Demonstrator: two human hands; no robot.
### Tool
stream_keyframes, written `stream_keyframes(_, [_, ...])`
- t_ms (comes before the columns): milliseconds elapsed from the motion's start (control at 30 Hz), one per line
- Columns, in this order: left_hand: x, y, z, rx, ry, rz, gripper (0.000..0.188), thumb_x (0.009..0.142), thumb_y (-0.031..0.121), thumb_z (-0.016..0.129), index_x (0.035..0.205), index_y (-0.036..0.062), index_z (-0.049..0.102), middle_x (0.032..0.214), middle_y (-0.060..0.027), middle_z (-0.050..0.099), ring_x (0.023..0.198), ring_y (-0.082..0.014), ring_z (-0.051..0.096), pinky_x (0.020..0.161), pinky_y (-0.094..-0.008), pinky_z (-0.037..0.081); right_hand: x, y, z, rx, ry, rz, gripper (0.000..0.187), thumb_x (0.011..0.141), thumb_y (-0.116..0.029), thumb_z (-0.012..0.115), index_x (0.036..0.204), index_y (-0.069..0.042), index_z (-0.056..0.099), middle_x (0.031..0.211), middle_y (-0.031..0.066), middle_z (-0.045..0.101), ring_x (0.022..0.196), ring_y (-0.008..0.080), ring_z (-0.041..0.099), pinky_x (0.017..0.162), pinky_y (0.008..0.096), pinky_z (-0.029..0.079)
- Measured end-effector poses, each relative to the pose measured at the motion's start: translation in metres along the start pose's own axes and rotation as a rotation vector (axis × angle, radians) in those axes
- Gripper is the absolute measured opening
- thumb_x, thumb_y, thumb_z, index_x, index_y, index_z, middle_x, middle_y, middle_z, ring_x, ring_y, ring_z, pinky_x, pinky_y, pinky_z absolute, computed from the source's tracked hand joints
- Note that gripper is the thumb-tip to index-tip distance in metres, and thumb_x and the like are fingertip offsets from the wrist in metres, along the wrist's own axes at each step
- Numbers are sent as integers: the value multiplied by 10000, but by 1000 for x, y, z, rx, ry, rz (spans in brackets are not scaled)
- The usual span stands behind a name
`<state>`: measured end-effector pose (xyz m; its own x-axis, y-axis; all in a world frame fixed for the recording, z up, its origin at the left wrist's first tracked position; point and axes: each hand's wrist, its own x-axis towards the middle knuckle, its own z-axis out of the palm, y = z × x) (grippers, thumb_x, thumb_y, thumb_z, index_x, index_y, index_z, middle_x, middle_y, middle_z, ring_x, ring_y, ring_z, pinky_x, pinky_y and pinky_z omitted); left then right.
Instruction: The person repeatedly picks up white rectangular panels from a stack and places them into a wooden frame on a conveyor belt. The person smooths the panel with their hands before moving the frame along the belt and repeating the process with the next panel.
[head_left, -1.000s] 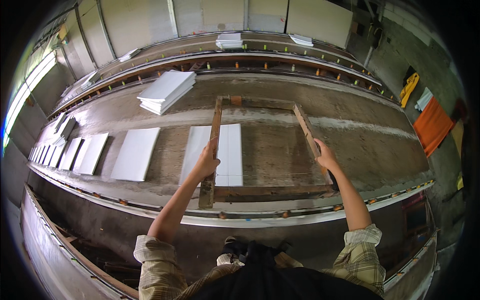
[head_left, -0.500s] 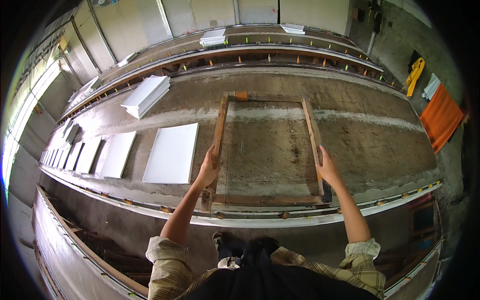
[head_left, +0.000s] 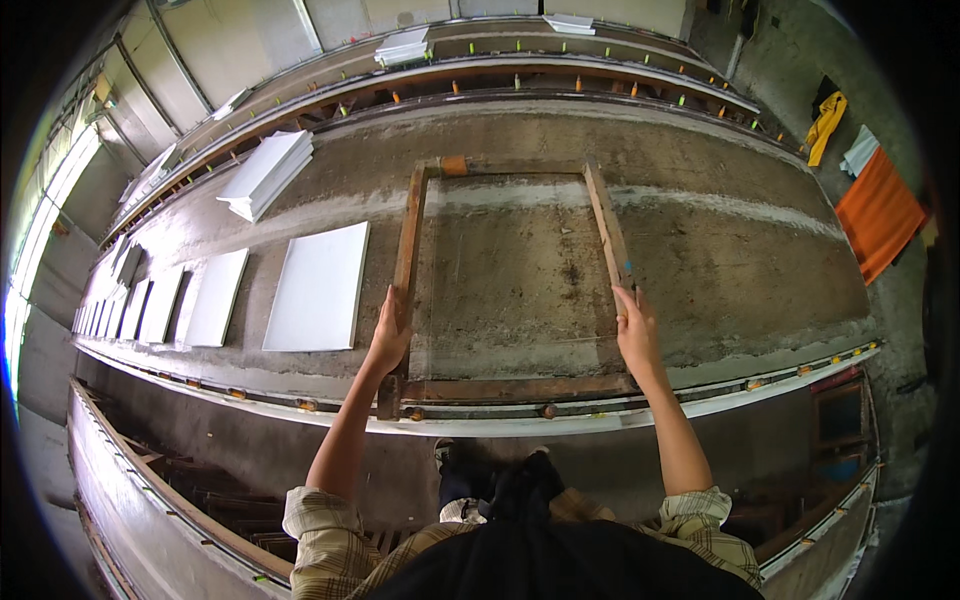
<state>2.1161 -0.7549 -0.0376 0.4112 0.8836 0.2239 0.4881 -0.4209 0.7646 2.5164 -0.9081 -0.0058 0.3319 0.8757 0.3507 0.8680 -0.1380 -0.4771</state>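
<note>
A large rectangular wooden frame (head_left: 409, 232) lies over the brown, stained long table, just right of a white sheet (head_left: 318, 288). Tape of an orange-brown colour wraps its far left part. Through its opening the tabletop shows; whether a thin mesh spans it is hard to tell. My left hand (head_left: 388, 338) grips the left bar near its lower half. On the right bar, my right hand (head_left: 637, 335) is closed, just below a small blue spot. The near bar sits close to the table's front rail. Whether the frame touches the table everywhere, I cannot tell.
More white sheets (head_left: 217, 298) stand in a row leftward along the table. A stack of white sheets (head_left: 268, 175) lies farther back. Orange and green pegs (head_left: 517, 82) line another long table behind. Orange cloth (head_left: 880, 215) hangs at the right. Wooden frames fill a shelf below left.
The whole view has shifted slightly, so table and sheets appear higher and farther left. Both hands still hold the frame, which keeps about the same place beside the sheet. My right-hand fingers have shifted slightly.
</note>
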Motion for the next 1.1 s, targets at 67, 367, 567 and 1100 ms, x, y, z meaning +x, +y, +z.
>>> stream_keyframes(67, [-1, 8, 4, 7, 21, 12, 767, 775, -74, 466, 1428, 15, 73, 1387, -256, 278, 1289, -368, 306, 1048, -372, 284, 1, -7, -10, 44, -15, 86, 437, 846, 39, 513, 1239, -150, 499, 1303, 241, 430, 977, 348, 585, 722, 356, 530])
stream_keyframes(367, [-2, 34, 12, 165, -23, -46, 803, 783, -42, 472, 1431, 44, 7, 1412, -263, 210, 1285, -409, 290, 1025, -404, 332, -8, -6, -15, -140, 19, 123, 356, 841, -22, 555, 1190, -85, 524, 1270, 222, 464, 1123, 360, 493, 885, 420, 497])
stream_keyframes(567, [0, 52, 3, 162, -42, -93, 816, 762, -60, 494, 1413, -11, 5, 1405, -291, 170, 1279, -444, 270, 1027, -421, 335, -3, -7, -14, -273, 40, 3, 450, 829, -81, 580, 1261, -113, 456, 1259, 192, 455, 1138, 363, 458, 970, 434, 408])
stream_keyframes(1100, [-100, -23, -235, 487, 404, -144, 379, 846, 142, 566, 1222, 136, 514, 1362, -110, 369, 1345, -334, 205, 1072, -559, 158, -23, -349, 91, 414, -404, -363, 336, 858, -175, 583, 1175, -75, 537, 1251, 149, 494, 1154, 316, 483, 952, 383, 412])
